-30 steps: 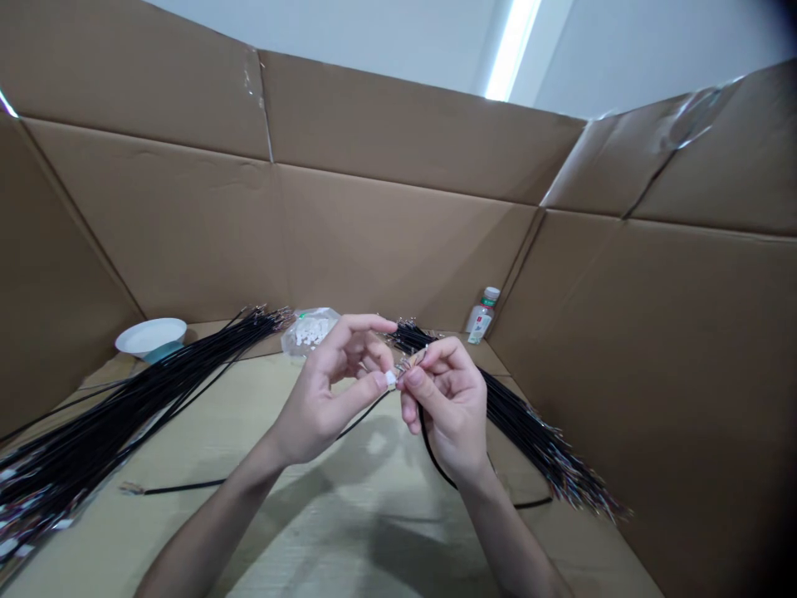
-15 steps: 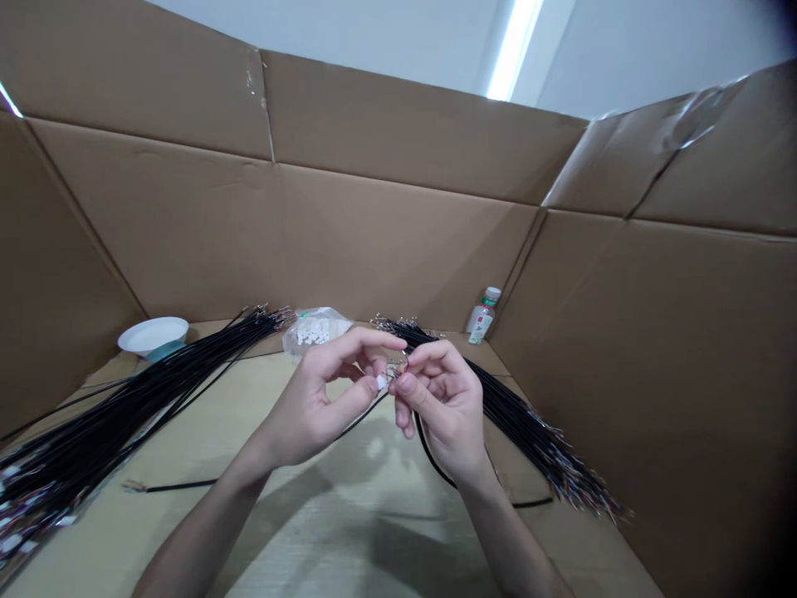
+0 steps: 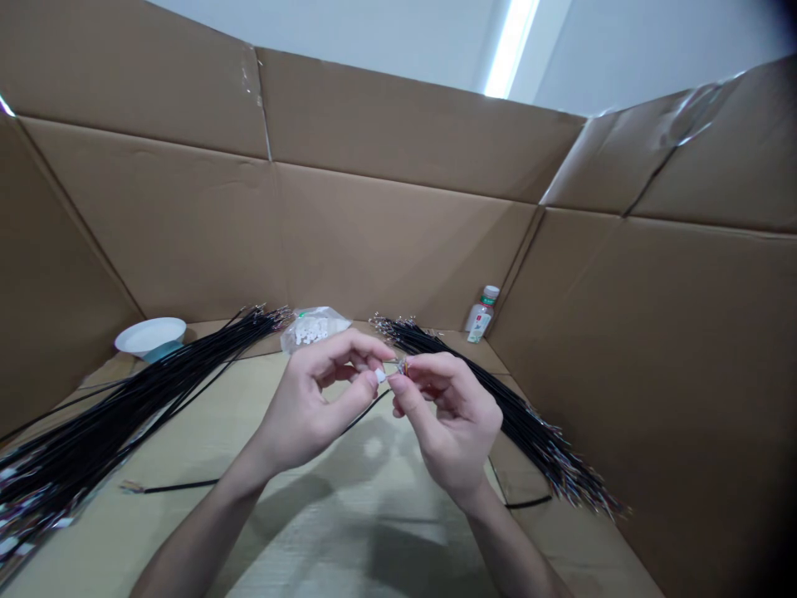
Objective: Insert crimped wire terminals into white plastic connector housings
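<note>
Between the thumb and fingers of my left hand [image 3: 317, 403] is a small white connector [image 3: 379, 376]. My right hand [image 3: 457, 415] pinches the thin coloured wires [image 3: 402, 366] at a cable's end, just right of the connector. The fingertips of both hands are close together. Whether the wires enter the connector is too small to tell. A black cable [image 3: 367, 411] runs behind my hands, its stripped left end lying on the table and its other part showing at the right.
Black cable bundles lie at the left [image 3: 137, 407] and right [image 3: 523, 423]. Along the back are a white bowl [image 3: 149, 335], a clear bag of white connectors [image 3: 315, 326] and a bottle [image 3: 481, 316]. Cardboard walls [image 3: 404, 241] surround the table [image 3: 249, 407].
My right hand has turned and shifted slightly right, its fingers more curled around the wires. My left fingers have closed in nearer the connector. The cable loop below my right hand is now hidden.
</note>
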